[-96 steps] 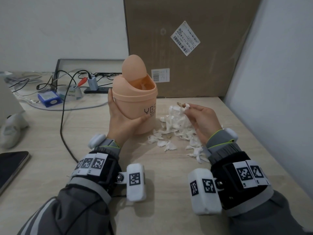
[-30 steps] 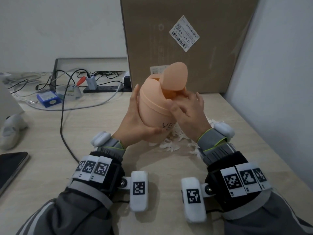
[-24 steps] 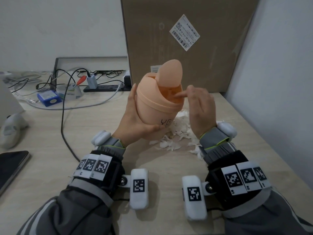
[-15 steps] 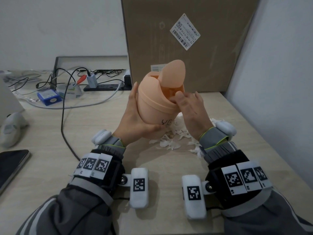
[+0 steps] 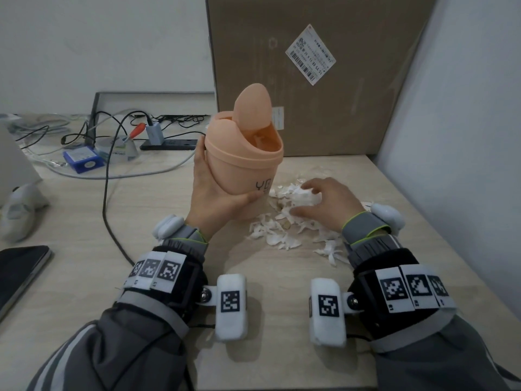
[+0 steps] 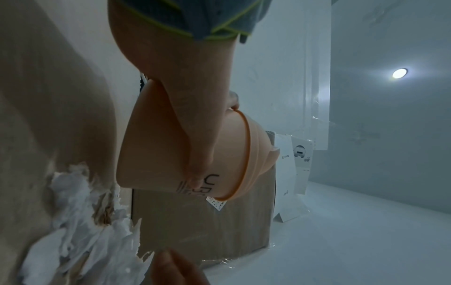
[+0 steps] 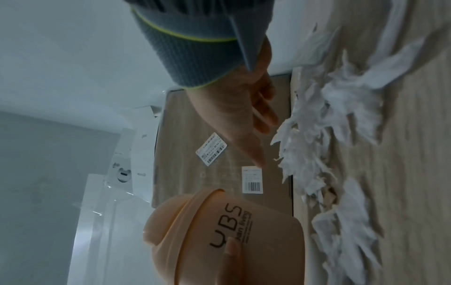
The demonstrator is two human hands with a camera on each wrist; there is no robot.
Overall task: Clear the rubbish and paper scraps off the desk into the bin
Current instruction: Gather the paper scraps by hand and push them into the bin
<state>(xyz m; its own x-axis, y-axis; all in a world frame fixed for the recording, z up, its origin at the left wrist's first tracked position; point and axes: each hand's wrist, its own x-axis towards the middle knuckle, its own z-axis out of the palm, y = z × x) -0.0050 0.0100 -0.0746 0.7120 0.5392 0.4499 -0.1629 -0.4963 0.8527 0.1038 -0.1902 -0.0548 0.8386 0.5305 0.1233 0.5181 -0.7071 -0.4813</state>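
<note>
From the head view, your left hand (image 5: 217, 204) grips the peach plastic swing-lid bin (image 5: 248, 162), tilted over the worktop (image 5: 84, 221). Right wrist: your right hand (image 7: 246, 108) hangs loose-fingered beside the torn white paper scraps (image 7: 341, 135); a careless grab could scatter them.

Left hand (image 5: 217, 193) is gripping the bin (image 5: 248, 162) at mid-wall, thumb across the front, fingers wrapping the far side, forearm reaching forward. Right hand (image 5: 324, 204) is lying palm-down beside that grip, fingers curling loosely onto the paper scraps (image 5: 284, 230).
</note>
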